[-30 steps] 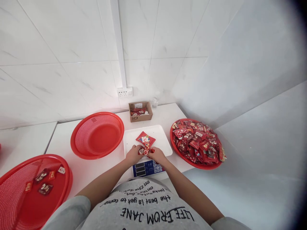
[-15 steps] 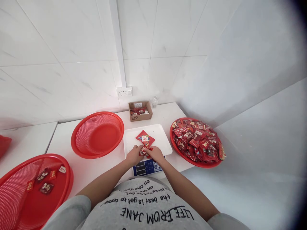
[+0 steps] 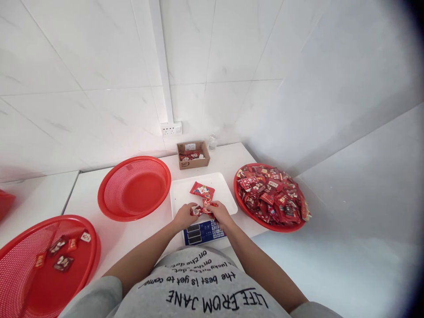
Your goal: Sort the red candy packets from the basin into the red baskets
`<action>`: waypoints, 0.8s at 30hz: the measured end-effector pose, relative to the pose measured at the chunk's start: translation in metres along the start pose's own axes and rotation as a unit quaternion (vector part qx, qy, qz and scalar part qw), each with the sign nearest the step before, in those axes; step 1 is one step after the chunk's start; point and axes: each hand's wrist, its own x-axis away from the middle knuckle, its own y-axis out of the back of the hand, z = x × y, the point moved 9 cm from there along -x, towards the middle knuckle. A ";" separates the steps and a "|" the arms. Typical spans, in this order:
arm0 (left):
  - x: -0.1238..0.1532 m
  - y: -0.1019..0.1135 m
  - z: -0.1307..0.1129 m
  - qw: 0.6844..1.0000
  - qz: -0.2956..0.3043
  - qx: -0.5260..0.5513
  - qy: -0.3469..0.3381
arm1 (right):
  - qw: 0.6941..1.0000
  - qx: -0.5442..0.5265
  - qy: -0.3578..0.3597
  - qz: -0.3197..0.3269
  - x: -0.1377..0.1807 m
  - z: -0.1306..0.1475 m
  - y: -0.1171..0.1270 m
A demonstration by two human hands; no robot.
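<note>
Both my hands are over the near edge of a white weighing scale [image 3: 180, 187] with a blue keypad panel. My left hand [image 3: 184, 216] is closed on a dark red snack packet [image 3: 196, 210] with a pale label. In my right hand [image 3: 221, 213], the fingers are pinched on a red snack packet [image 3: 206, 204]; the fingers partly hide it. Just beyond them, a larger red packet [image 3: 202, 190] with a colourful print lies on the scale's pan. The two held packets are close together, and I cannot tell whether they touch.
A red basket [image 3: 236, 194] heaped with red packets stands at the right. To the left are a red mesh basket [image 3: 102, 194] and a nearer red basket [image 3: 96, 254] with several packets. Behind the scale sit a cardboard box [image 3: 194, 164] of packets and a clear jar [image 3: 212, 141].
My hands have moved slightly apart, and the packets in them now show more. The larger packet on the pan has turned a little. The view has shifted slightly.
</note>
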 end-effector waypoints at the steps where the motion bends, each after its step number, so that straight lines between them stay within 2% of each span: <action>1: 0.002 0.003 0.002 1.000 0.002 0.011 0.008 | 1.000 -0.012 -0.006 0.006 0.001 -0.001 0.001; 3: 0.006 0.005 0.008 0.996 0.018 0.076 0.036 | 0.999 -0.034 -0.018 0.018 0.005 -0.003 0.004; 5: 0.012 0.002 0.014 0.978 0.043 0.192 0.076 | 0.996 -0.071 -0.042 0.030 0.009 -0.008 0.004; 7: 0.018 -0.004 0.018 0.935 0.071 0.325 0.118 | 0.990 -0.116 -0.067 0.042 0.014 -0.012 0.002; 10: 0.025 -0.016 0.017 0.845 0.101 0.498 0.168 | 0.981 -0.166 -0.080 0.061 0.022 -0.010 -0.004; 12: 0.027 -0.021 0.016 0.796 0.107 0.564 0.191 | 0.975 -0.195 -0.073 0.073 0.027 -0.004 -0.009; 13: 0.028 -0.022 0.016 0.782 0.108 0.581 0.198 | 0.972 -0.210 -0.067 0.078 0.029 0.000 -0.012; 16: 0.029 -0.022 0.012 0.768 0.110 0.598 0.201 | 0.966 -0.237 -0.049 0.092 0.033 0.011 -0.019; 20: 0.032 -0.020 0.003 0.755 0.118 0.617 0.189 | 0.972 -0.208 -0.029 0.109 0.038 0.020 -0.027; 24: 0.033 -0.018 -0.008 0.782 0.136 0.591 0.142 | 0.979 -0.164 -0.019 0.120 0.043 0.025 -0.032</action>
